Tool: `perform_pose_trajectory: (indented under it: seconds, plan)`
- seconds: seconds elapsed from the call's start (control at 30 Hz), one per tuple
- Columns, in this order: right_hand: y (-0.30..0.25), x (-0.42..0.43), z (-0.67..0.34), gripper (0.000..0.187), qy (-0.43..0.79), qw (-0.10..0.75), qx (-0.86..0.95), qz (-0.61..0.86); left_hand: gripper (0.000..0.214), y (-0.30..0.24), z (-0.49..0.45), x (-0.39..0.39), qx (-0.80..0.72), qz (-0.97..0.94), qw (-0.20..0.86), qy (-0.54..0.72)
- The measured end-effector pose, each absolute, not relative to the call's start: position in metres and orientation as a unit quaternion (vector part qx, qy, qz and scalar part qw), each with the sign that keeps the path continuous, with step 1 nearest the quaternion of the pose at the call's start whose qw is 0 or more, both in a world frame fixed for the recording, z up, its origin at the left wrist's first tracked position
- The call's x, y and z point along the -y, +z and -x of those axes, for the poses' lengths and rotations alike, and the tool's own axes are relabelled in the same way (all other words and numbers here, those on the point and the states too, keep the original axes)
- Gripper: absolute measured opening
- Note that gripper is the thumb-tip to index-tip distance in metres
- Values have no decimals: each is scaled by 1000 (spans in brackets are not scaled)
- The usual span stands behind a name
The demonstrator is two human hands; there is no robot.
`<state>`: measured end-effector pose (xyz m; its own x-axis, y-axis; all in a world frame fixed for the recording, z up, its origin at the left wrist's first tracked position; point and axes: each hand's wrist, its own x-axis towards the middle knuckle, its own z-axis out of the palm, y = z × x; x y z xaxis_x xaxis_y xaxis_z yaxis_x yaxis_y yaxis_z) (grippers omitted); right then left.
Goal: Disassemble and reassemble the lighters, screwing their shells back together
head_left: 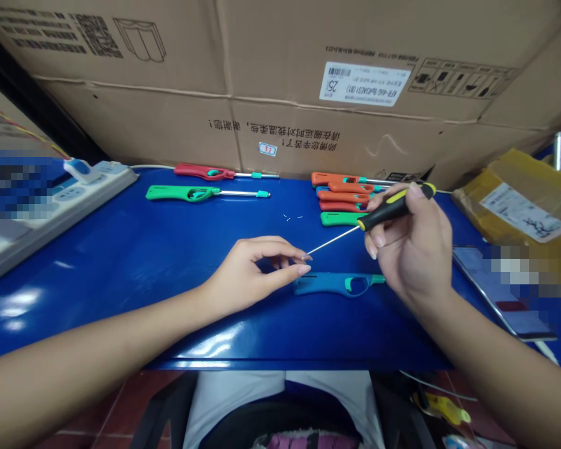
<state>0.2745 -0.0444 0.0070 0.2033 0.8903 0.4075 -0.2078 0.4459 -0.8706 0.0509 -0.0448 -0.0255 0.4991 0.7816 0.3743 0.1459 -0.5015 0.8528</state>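
Observation:
My right hand (414,243) grips the black and yellow handle of a screwdriver (386,211). Its thin metal shaft slopes down to the left, and the tip meets the fingertips of my left hand (255,268). The thumb and index finger of that hand are drawn together around the tip; whatever small piece may be between them is too tiny to make out. Just below the fingertips lies a blue lighter (325,285) with a teal trigger, flat on the blue table (135,268). Several tiny slender pieces (287,218), perhaps screws, are scattered beyond my left hand.
At the back left lie a red lighter (194,171) and a green lighter (172,193). Several more, mostly orange lighters (339,180), are grouped behind my right hand. A power strip (70,196) stands left, a phone (500,293) and taped parcel (518,187) right. A cardboard box (271,75) walls the back.

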Motion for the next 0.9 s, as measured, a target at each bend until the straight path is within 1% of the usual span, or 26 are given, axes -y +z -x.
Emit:
perform_pose_trajectory:
  seconds: [0.17, 0.4, 0.73, 0.9]
  plan:
    - [7, 46, -273, 31, 408, 685, 489, 354, 11, -26, -51, 45, -298, -776, 379, 407]
    - [5, 47, -273, 27, 406, 687, 497, 340, 9, -26, -50, 44, -300, -778, 383, 397]
    - [5, 52, -271, 19, 369, 694, 519, 336, 9, -27, -50, 44, -309, -781, 375, 393]
    - [4, 51, -272, 18, 372, 680, 529, 344, 10, -27, -50, 44, -309, -783, 374, 389]
